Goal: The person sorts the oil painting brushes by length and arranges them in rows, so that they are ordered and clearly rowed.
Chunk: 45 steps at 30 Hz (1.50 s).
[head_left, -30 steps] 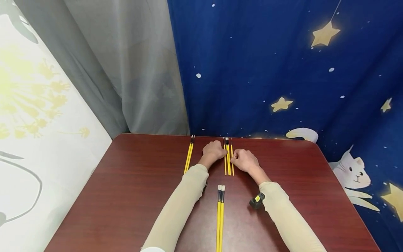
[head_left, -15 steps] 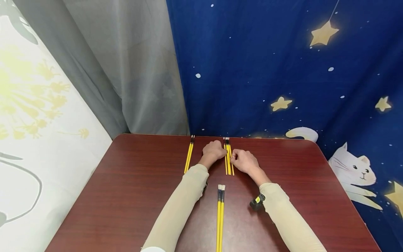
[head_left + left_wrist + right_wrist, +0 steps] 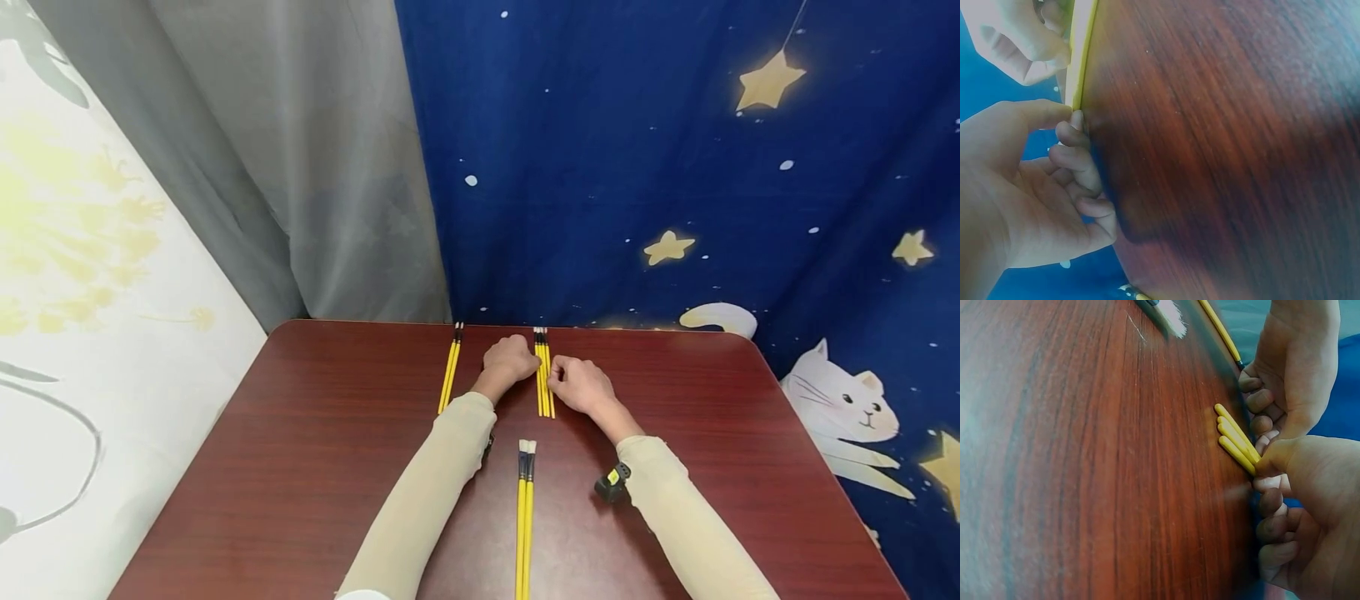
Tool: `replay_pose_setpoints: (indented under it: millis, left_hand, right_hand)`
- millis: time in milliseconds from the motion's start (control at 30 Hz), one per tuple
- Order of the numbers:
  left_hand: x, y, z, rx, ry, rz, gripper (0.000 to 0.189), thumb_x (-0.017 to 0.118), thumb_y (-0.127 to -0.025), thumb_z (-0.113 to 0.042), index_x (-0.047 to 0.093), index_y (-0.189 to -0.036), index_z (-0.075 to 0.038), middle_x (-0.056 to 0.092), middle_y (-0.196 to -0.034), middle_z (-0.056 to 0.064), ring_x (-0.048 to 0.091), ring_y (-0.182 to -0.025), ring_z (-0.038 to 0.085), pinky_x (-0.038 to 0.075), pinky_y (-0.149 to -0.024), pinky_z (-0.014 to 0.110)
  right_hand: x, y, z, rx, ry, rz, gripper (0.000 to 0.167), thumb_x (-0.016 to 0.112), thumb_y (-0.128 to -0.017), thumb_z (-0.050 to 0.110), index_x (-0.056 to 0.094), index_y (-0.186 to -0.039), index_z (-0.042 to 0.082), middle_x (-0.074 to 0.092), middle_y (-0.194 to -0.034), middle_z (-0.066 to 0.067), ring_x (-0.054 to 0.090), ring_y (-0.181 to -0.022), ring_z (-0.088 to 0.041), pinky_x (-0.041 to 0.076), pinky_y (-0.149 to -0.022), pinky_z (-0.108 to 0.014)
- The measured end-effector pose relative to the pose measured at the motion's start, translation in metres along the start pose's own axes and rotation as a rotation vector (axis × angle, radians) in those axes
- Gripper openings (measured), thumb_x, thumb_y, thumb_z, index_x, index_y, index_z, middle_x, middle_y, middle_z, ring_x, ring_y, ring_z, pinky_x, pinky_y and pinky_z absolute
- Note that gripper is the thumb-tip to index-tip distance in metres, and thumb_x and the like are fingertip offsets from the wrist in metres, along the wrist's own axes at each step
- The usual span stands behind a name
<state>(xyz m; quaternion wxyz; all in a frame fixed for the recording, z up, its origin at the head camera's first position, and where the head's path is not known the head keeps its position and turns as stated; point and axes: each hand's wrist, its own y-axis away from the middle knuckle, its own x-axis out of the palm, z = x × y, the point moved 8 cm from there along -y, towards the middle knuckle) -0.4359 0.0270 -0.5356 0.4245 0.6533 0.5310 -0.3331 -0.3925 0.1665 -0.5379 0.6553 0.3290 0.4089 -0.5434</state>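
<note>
Several thin paintbrushes (image 3: 544, 392) with yellow handles lie side by side at the table's far edge, bristles pointing away. On their left side, my left hand (image 3: 512, 358) pinches the outer brush between thumb and index finger. My right hand (image 3: 582, 383) does the same from the right, its other fingers curled. In the left wrist view, the left thumb and fingertip meet at a yellow handle (image 3: 1079, 75). Rounded handle ends (image 3: 1235, 440) stick out past the right thumb in the right wrist view, fanned slightly apart.
Two thin paintbrushes (image 3: 451, 367) lie left of the left hand. Two larger flat brushes (image 3: 526, 517) with pale bristles lie between the forearms, near the front. The dark red table (image 3: 300, 467) ends at a blue starry curtain (image 3: 562, 167) and a grey one (image 3: 352, 167).
The spread brushes between my hands have come together into one tight row. The rightmost brush moved left against the others, the leftmost moved right. My hands have barely shifted.
</note>
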Motion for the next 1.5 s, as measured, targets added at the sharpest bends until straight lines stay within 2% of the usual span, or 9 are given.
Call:
replay_pose_setpoints:
  millis: [133,333,567,633,800,833,1067,1267,1500]
  left_hand:
    - [-0.006,0.004,0.004,-0.009,-0.001,-0.02,0.027,0.066,-0.098,-0.033,0.065,-0.079,-0.014,0.05,-0.068,0.002,0.056,-0.066,0.023,0.042,-0.062,0.035]
    - [-0.008,0.007,0.002,0.006,0.03,-0.004,0.026,0.065,-0.099,-0.033,0.065,-0.082,-0.014,0.05,-0.069,0.002,0.057,-0.067,0.023,0.041,-0.063,0.034]
    - [-0.006,0.002,0.005,-0.007,0.056,0.033,0.027,0.064,-0.101,-0.033,0.066,-0.084,-0.011,0.049,-0.069,0.003,0.058,-0.067,0.025,0.042,-0.063,0.034]
    - [0.002,-0.008,0.013,-0.003,0.066,0.041,0.028,0.064,-0.1,-0.033,0.064,-0.082,-0.013,0.047,-0.068,0.002,0.056,-0.066,0.023,0.042,-0.063,0.034]
    - [0.0,-0.009,0.017,-0.007,0.081,0.056,0.027,0.063,-0.101,-0.03,0.063,-0.079,-0.013,0.049,-0.069,0.002,0.055,-0.066,0.022,0.041,-0.064,0.033]
    - [-0.007,0.0,0.012,-0.019,0.082,0.068,0.027,0.062,-0.102,-0.028,0.064,-0.08,-0.012,0.051,-0.07,0.004,0.057,-0.067,0.024,0.042,-0.063,0.033]
    - [-0.011,-0.001,0.006,0.03,0.128,0.072,0.045,0.056,-0.108,-0.035,0.055,-0.068,-0.015,0.045,-0.06,0.0,0.049,-0.058,0.021,0.037,-0.058,0.031]
    - [-0.032,0.001,0.003,0.094,0.141,0.036,0.046,0.056,-0.108,-0.039,0.055,-0.068,-0.016,0.047,-0.061,-0.001,0.05,-0.058,0.02,0.038,-0.057,0.031]
    - [-0.074,0.015,0.025,0.2,0.187,-0.088,0.029,0.059,-0.107,-0.041,0.07,-0.107,-0.014,0.071,-0.097,0.001,0.066,-0.09,0.022,0.053,-0.085,0.038]
  right_hand:
    - [0.001,-0.002,0.006,-0.02,0.004,-0.003,0.012,0.067,-0.095,0.023,0.061,-0.085,0.02,0.061,-0.072,0.001,0.057,-0.066,-0.02,0.039,-0.058,-0.032]
    - [0.0,-0.001,0.005,0.005,0.012,-0.007,0.012,0.067,-0.095,0.024,0.06,-0.085,0.02,0.061,-0.072,0.001,0.057,-0.066,-0.021,0.039,-0.058,-0.033]
    - [0.002,-0.002,0.005,0.012,0.0,-0.016,0.012,0.067,-0.096,0.024,0.061,-0.086,0.021,0.06,-0.071,0.001,0.056,-0.064,-0.02,0.039,-0.059,-0.033]
    - [0.004,-0.003,0.006,0.012,-0.006,-0.017,0.012,0.067,-0.097,0.024,0.061,-0.087,0.021,0.06,-0.071,0.001,0.055,-0.063,-0.02,0.039,-0.058,-0.033]
    - [0.009,-0.006,0.006,0.009,-0.009,-0.022,0.012,0.066,-0.099,0.026,0.062,-0.089,0.021,0.06,-0.07,0.002,0.055,-0.061,-0.019,0.039,-0.056,-0.033]
    - [0.009,-0.006,0.006,0.009,-0.011,-0.023,0.012,0.066,-0.1,0.026,0.062,-0.089,0.021,0.06,-0.069,0.002,0.055,-0.061,-0.018,0.039,-0.056,-0.032]
    - [0.004,-0.008,-0.002,0.035,-0.088,-0.011,0.018,0.062,-0.105,0.032,0.069,-0.095,0.019,0.061,-0.069,0.001,0.053,-0.062,-0.018,0.04,-0.061,-0.031]
    - [-0.01,-0.006,-0.009,0.009,-0.115,-0.065,0.017,0.07,-0.1,0.031,0.066,-0.096,0.015,0.064,-0.07,0.0,0.058,-0.065,-0.017,0.043,-0.064,-0.031]
    - [-0.032,0.01,-0.039,-0.018,-0.098,-0.125,0.022,0.077,-0.095,0.025,0.066,-0.106,0.009,0.071,-0.095,-0.008,0.066,-0.084,-0.021,0.053,-0.078,-0.041]
